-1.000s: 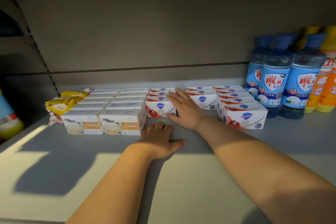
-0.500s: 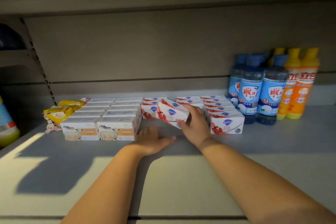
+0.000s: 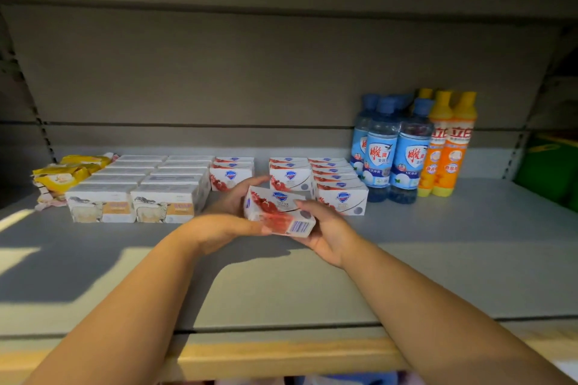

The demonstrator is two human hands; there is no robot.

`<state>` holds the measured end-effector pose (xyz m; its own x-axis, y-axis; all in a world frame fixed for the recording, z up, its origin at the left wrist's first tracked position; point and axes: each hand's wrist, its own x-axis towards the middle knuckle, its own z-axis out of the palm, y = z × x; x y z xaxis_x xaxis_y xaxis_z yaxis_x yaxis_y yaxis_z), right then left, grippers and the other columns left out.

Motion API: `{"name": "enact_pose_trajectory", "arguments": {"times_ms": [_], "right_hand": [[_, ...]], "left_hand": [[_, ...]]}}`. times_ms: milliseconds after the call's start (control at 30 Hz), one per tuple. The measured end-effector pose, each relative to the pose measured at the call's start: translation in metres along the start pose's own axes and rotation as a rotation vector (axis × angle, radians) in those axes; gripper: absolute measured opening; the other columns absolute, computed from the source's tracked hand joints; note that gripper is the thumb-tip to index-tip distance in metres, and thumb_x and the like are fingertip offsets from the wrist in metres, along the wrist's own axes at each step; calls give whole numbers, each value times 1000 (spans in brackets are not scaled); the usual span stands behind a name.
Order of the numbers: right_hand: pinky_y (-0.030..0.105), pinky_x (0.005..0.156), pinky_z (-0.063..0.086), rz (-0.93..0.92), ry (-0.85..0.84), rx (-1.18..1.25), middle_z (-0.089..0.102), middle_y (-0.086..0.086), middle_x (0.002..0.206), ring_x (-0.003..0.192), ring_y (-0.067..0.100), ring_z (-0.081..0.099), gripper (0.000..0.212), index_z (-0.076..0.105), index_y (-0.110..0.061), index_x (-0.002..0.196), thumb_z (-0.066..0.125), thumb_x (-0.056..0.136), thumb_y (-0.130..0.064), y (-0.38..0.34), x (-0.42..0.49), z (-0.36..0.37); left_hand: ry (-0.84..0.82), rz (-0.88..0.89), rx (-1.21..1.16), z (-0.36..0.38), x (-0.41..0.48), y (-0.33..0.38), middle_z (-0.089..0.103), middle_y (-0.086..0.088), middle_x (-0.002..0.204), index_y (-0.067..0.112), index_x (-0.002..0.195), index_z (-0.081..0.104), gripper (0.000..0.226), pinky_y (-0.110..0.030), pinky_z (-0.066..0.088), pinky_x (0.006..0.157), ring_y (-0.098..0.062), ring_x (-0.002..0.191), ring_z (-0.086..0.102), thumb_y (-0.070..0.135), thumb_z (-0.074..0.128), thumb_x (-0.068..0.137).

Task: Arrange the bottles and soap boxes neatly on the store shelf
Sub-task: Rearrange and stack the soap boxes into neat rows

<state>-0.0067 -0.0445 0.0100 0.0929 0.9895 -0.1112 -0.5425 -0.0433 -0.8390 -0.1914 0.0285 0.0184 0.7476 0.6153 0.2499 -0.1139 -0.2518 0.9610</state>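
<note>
Here, a red-and-white soap box (image 3: pixel 276 208) is being held just above the shelf (image 3: pixel 438 247), tilted, with its barcode end facing the camera; whether it is one box or two pressed together is hard to tell. The left hand (image 3: pixel 230 219) is wrapping around its left end, with the fingers (image 3: pixel 251 185) curling up behind the box and the thumb lying along the lower front edge. The right hand (image 3: pixel 327 230) is cradling the right end from below, with its thumb (image 3: pixel 305 207) pressing on the front face. Both hands are gripping the box, and it is not touching the shelf.

Just behind it, three columns of matching boxes (image 3: pixel 341 197) are sitting in rows running toward the back wall, with a gap showing between the left column and the middle one. The held box is hovering in front of that gap.

To the left, white-and-tan boxes (image 3: pixel 140 194) are lying in two neat columns, touching the red-and-white ones. Beyond them, yellow packets (image 3: pixel 67 173) are lying loosely at the far left.

To the right, blue bottles (image 3: pixel 395 156) are standing upright just beside the right column, and orange bottles (image 3: pixel 447 147) are standing against them. A green object (image 3: pixel 550 166) is showing at the right edge.
</note>
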Motion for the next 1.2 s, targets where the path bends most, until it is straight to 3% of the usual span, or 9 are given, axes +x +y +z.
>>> {"name": "enact_pose_trajectory", "arguments": {"times_ms": [267,400,500,600,667,833,900,1033,1200], "right_hand": [[29,66,57,-154,-84,-126,69,6,104,87,16,69,23,61,-19,106,62,85,-10,-2,-3,-5],[29,80,55,-456,-6,-622,60,-3,120,102,12,62,68,47,-39,119,80,70,-7,8,-1,-11],[33,87,53,-572,21,-752,67,-11,104,95,8,62,49,57,-39,102,81,69,-12,12,3,-9],[28,67,57,-473,14,-639,69,-10,88,78,5,66,29,62,-33,89,77,75,-13,7,4,-7],[22,54,54,-380,17,-508,69,-2,85,62,5,65,17,63,-25,92,71,81,-16,1,4,-9],[16,33,35,-74,86,-219,63,2,60,36,9,45,18,66,-15,85,63,86,-33,-12,3,-8],[13,30,29,26,31,-197,62,4,55,31,8,40,23,67,-16,79,58,88,-36,-12,2,-7],[12,30,32,197,-60,-240,63,10,56,32,9,44,39,69,-13,77,56,84,-48,-13,0,-8],[24,49,53,145,-141,-225,70,11,75,54,18,64,63,67,-9,94,49,75,-67,-8,1,-6]], "left_hand": [[192,101,46,2,6,-3,69,-3,111,14,115,56,67,-29,53,88,-18,103,65,6,82,54],[267,-42,-146,7,11,-2,71,-11,85,11,99,60,38,-28,57,62,-21,69,69,27,76,68],[281,-220,-209,12,14,0,68,-18,74,8,93,64,51,-30,55,49,-25,50,61,54,49,75],[257,-182,-221,13,16,-1,69,-17,90,15,100,63,50,-32,57,57,-25,67,65,54,44,77],[228,-108,-149,16,14,-3,67,-13,106,18,110,58,42,-31,58,67,-23,86,67,39,68,74],[229,65,327,15,7,-3,46,15,135,52,137,25,112,-27,48,94,-3,120,52,6,89,57],[265,218,617,17,5,3,33,24,138,56,131,32,104,-18,39,101,7,126,39,16,91,55],[321,441,793,25,2,12,54,16,113,24,104,62,53,1,33,88,19,107,45,30,83,55],[454,303,637,30,3,9,65,10,89,27,85,61,45,-6,43,76,8,83,58,7,89,56]]}}
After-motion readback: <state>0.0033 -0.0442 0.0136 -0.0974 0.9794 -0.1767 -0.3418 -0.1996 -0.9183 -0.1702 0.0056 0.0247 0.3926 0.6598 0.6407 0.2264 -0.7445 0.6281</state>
